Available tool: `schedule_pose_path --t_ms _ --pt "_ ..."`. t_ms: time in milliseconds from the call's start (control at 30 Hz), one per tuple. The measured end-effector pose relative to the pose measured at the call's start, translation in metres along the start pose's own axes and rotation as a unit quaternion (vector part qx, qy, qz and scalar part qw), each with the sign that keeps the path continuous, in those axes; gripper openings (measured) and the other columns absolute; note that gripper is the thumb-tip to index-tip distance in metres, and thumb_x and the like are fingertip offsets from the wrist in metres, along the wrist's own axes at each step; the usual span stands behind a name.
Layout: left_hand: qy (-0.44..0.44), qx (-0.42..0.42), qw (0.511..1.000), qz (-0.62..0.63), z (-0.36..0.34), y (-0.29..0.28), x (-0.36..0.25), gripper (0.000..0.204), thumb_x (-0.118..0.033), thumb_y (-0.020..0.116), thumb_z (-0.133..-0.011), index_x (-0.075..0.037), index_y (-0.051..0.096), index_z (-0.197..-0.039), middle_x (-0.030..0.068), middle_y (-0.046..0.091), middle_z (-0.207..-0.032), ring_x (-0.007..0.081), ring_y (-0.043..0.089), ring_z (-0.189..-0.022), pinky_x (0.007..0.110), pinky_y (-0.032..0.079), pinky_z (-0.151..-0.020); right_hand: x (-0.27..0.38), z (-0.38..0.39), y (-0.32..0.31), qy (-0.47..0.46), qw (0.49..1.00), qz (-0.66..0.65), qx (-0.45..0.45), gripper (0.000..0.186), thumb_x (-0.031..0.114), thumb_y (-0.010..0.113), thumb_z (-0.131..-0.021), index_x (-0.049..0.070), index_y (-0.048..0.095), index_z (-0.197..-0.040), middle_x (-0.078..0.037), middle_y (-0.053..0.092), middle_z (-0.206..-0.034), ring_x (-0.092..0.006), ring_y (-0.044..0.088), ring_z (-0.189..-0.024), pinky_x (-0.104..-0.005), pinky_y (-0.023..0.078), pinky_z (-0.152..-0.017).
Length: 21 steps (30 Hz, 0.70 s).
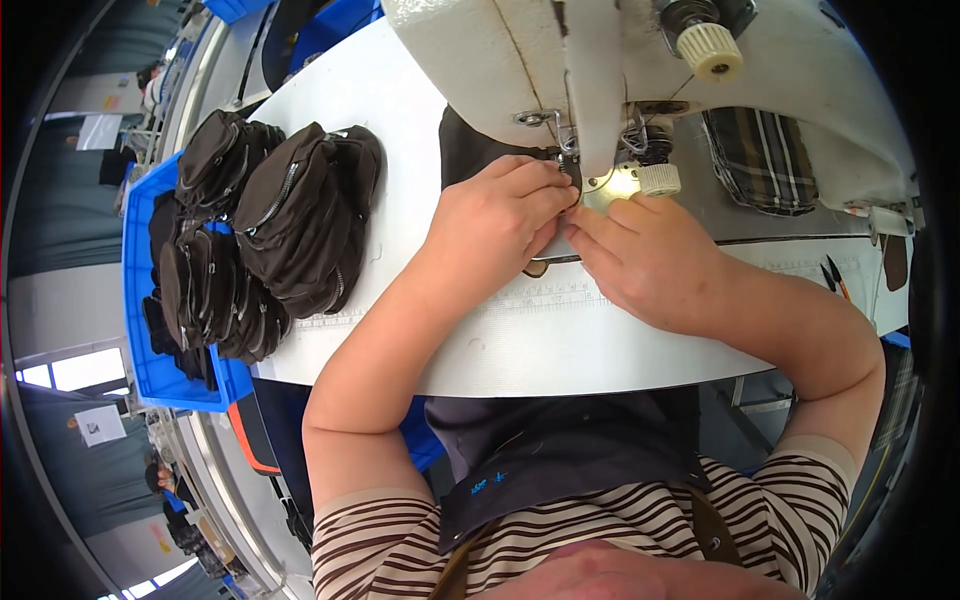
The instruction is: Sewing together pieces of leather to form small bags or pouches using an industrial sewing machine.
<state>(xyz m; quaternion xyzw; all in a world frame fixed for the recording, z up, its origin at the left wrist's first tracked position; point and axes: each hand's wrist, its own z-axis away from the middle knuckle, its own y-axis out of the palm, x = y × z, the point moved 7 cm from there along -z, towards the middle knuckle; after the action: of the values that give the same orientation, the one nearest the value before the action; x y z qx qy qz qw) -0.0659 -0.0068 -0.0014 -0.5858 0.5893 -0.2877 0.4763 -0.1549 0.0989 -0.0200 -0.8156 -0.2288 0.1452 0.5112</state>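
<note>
A dark brown fabric piece [468,150] lies under the needle area of a white sewing machine [475,70]. My left hand [500,215] is closed on its near edge, fingertips beside the presser foot [567,165]. Just right of it, my right hand [645,255] has its fingers bent together in a pinch at the same edge, the fingertips of both hands almost touching. What lies between the right fingertips is mostly covered. A small lamp lights the metal plate [615,185] behind my right fingers.
Dark brown zippered bags [305,220] are heaped on the left of the white table [560,350] and in a blue crate [150,370] beside it. Plaid fabric [762,160] lies right of the needle. A pen-like tool [838,278] rests at the far right.
</note>
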Motion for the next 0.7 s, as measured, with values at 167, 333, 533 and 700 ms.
schedule_pose_path --t_ms 167,333,533,700 --pt "-0.004 -0.001 1.000 0.016 -0.002 0.001 0.000 0.026 -0.007 0.076 -0.083 -0.012 0.081 -0.108 0.0021 0.078 -0.114 0.0246 0.074 -0.097 0.037 0.060 -0.080 -0.001 0.001 0.002 0.006 1.000 -0.006 0.010 0.039 0.010 0.074 -0.077 -0.004 0.073 -0.113 -0.011 0.070 -0.117 -0.0237 0.063 -0.093 -0.0371 0.051 -0.077" --pt "-0.025 -0.002 1.000 0.018 -0.005 0.003 0.006 0.023 -0.006 0.075 -0.086 -0.009 0.080 -0.108 0.0047 0.078 -0.112 0.0275 0.073 -0.097 0.039 0.060 -0.080 -0.010 -0.004 0.000 0.047 0.999 -0.016 0.010 0.044 0.016 0.079 -0.080 0.000 0.070 -0.119 -0.011 0.068 -0.122 -0.0252 0.066 -0.100 -0.0386 0.058 -0.081" --pt "-0.044 -0.011 0.999 0.022 -0.009 0.006 0.005 0.023 -0.007 0.074 -0.087 -0.006 0.079 -0.109 0.0077 0.077 -0.110 0.0312 0.073 -0.096 0.041 0.060 -0.080 -0.017 -0.003 0.000 0.054 0.998 -0.028 -0.014 0.041 0.021 0.079 -0.083 0.000 0.069 -0.117 -0.011 0.068 -0.118 -0.0202 0.067 -0.088 -0.0390 0.047 -0.079" --pt "-0.084 -0.031 0.993 0.081 -0.005 0.003 0.015 0.019 -0.015 0.075 -0.088 -0.006 0.078 -0.105 0.0050 0.073 -0.108 0.0294 0.068 -0.103 0.039 0.059 -0.085 -0.020 -0.003 -0.002 0.071 0.997 -0.035 -0.002 0.041 0.024 0.079 -0.085 0.002 0.069 -0.118 -0.010 0.066 -0.121 -0.0204 0.068 -0.086 -0.0385 0.046 -0.081"
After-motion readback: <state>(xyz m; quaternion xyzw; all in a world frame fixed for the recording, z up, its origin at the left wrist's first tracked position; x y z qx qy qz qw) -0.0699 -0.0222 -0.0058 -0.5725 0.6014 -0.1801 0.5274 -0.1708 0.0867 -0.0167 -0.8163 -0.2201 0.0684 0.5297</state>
